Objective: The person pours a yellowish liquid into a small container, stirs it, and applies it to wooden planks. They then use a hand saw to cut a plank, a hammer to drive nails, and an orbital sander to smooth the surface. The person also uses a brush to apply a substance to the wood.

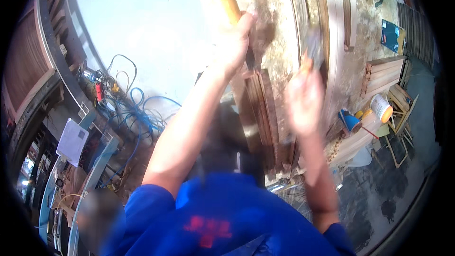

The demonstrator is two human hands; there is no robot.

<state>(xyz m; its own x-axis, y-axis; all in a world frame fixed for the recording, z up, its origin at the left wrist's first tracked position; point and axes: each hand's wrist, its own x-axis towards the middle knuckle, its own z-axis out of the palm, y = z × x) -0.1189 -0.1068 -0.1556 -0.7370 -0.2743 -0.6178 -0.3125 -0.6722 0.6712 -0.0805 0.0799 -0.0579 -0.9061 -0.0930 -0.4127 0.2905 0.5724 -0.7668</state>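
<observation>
left hand (235,42): fingers wrapped tight on yellow-handled chisel (231,7), blade set down on the dark wood piece (259,114) at centre, to keep it steady | right hand (303,99): blurred, closed around a hammer (313,47), raised right of the chisel | far left: blue cables (135,111)
</observation>
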